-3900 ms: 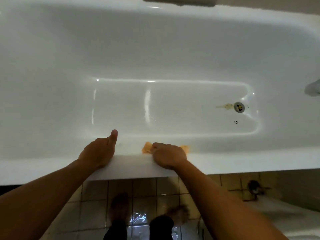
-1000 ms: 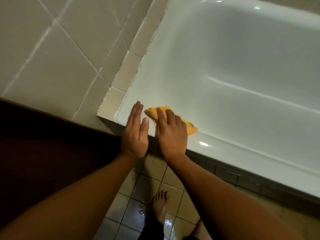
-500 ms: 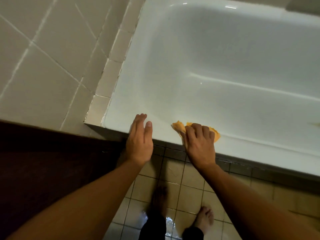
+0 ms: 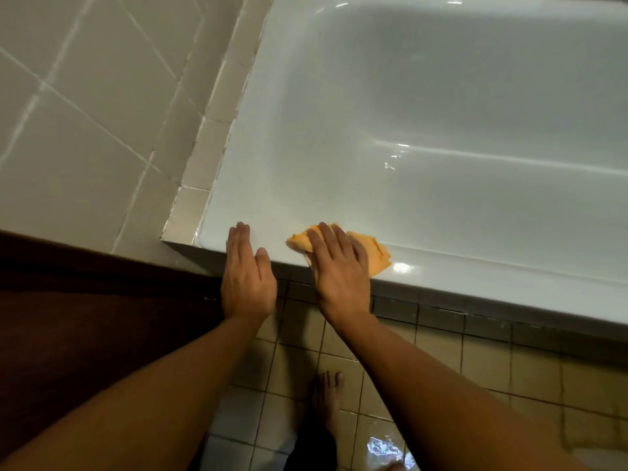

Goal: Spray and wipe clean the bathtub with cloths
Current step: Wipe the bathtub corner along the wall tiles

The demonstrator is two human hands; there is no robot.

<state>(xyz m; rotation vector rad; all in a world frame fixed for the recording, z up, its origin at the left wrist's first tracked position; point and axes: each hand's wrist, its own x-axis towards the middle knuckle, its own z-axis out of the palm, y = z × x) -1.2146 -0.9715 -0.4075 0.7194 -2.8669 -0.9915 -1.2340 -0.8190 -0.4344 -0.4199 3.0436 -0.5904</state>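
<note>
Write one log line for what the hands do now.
left hand: flat on white bathtub rim | right hand: presses orange cloth on rim | step: wiping

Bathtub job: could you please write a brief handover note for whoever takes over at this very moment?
Left hand: open, fingers straight, resting flat on the near rim of the bathtub close to its corner; it holds nothing.
Right hand: open, flat fingers pressing the orange cloth onto the same rim, just right of the left hand.
Done: cannot tell for sure; a wet glint shows on the rim beside the cloth.
Left: probably wiping along the rest of the rim and the basin. No spray bottle or second cloth is in view.
</note>
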